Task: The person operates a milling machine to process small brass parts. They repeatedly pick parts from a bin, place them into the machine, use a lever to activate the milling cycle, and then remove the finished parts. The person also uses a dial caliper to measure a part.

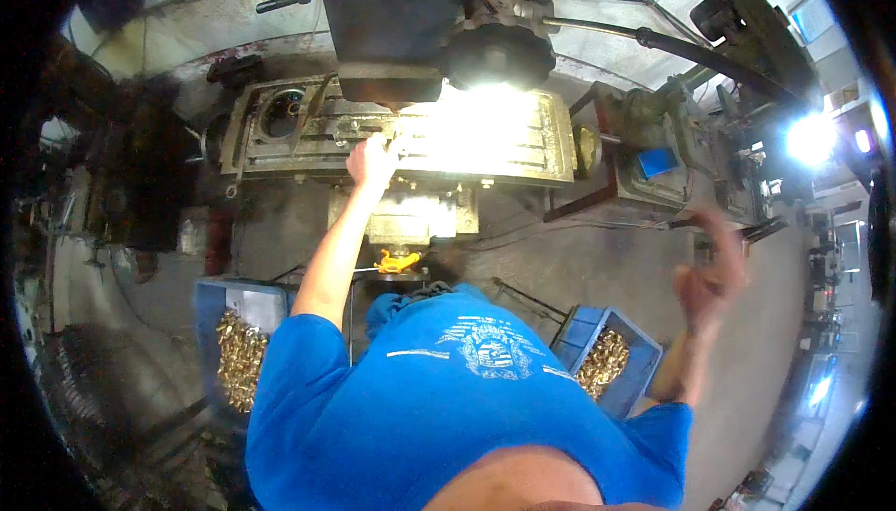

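My left hand (372,164) reaches over the slotted metal table (266,161) of a milling machine. Its fingers are closed at a small metal fixture (350,128) on the table, below the machine's dark head (387,21). Glare and the hand hide what the fingers grip. Out to the right, my right hand (711,282) is raised, somewhat blurred by motion. Its fingers look apart, and nothing shows in them. Nearest to it is a blue bin (644,362) of small brass-coloured parts (603,362).
A second blue bin (207,324) with brass-coloured parts (241,362) stands at my left. An orange-yellow handle (399,262) sits below the machine table. Farther right, a blue object (657,162) lies on another machine's bench. A bright lamp lights the table.
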Action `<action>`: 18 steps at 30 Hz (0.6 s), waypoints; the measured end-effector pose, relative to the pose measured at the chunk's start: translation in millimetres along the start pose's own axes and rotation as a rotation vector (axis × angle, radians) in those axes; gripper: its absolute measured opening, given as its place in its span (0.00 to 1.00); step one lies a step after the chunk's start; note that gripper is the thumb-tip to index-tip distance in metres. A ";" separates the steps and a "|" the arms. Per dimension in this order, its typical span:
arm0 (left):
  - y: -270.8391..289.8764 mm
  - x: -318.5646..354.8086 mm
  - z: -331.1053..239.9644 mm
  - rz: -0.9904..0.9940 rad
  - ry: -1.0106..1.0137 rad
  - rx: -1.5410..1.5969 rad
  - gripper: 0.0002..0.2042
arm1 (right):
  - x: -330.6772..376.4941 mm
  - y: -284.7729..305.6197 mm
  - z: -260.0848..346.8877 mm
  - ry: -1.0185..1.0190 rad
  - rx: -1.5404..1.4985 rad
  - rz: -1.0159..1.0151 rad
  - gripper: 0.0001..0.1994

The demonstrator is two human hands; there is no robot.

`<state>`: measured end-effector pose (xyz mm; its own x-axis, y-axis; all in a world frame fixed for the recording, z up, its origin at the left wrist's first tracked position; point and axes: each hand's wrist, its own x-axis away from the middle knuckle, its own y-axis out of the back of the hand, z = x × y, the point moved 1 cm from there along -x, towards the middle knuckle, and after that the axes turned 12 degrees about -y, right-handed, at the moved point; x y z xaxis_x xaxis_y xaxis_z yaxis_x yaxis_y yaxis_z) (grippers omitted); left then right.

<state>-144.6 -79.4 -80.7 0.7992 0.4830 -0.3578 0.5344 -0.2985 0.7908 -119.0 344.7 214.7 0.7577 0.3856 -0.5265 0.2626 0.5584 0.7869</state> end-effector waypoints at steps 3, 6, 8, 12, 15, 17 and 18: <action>-13.6 6.2 14.5 0.143 0.093 0.010 0.24 | -43.5 90.2 41.6 0.509 0.539 -0.266 0.25; -12.3 -2.6 -1.8 0.182 0.136 -0.026 0.26 | -60.4 108.4 87.5 0.196 1.502 -0.355 0.27; -14.7 -5.6 -3.4 0.172 0.160 -0.037 0.27 | -64.0 110.4 101.2 -0.003 1.722 -0.300 0.27; -21.6 -6.3 3.0 0.162 0.204 -0.031 0.28 | -44.0 125.9 113.5 0.156 1.393 0.116 0.39; -21.0 -7.7 0.2 0.151 0.229 -0.023 0.29 | 0.3 99.8 129.3 -0.479 0.755 0.567 0.43; -18.4 -5.6 3.7 0.138 0.261 -0.021 0.30 | 34.1 67.8 108.3 -0.582 0.244 0.636 0.41; -17.9 -5.1 3.7 0.139 0.268 -0.015 0.30 | 50.4 43.1 98.6 -0.697 0.116 0.583 0.37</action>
<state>-157.2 -79.6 -94.9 0.7622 0.6390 -0.1037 0.4195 -0.3656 0.8309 -10.5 315.8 253.7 0.9683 0.0321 0.2476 -0.2445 0.3230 0.9143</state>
